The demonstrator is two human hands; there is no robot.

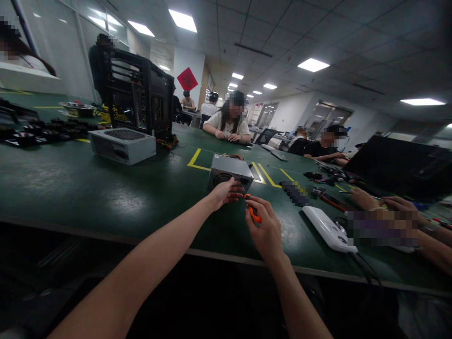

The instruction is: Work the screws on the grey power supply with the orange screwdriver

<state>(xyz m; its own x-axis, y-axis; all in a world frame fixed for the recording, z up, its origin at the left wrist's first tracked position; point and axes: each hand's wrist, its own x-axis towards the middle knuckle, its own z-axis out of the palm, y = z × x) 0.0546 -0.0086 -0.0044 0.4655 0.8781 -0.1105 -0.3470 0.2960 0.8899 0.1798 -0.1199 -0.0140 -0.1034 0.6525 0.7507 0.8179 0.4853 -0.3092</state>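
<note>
A grey computer power supply (231, 165) stands on the green table in front of me, its fan grille and socket side facing me. My left hand (225, 194) is at that near side, fingers stretched out and slightly apart; whether the fingertips touch the casing is hard to tell. In my right hand (264, 226) is a screwdriver (253, 214) with an orange and black handle. Its thin shaft points up and away, toward the socket side of the power supply, close by my left fingertips. The tip is too small to make out clearly.
Farther left are a second power supply (123, 145), an open black computer case (141, 94) and a metal bowl (76, 109). To the right lie a white power strip (326, 228) and a large black panel (402, 165). A co-worker's hands (402, 209) work there; another person sits opposite.
</note>
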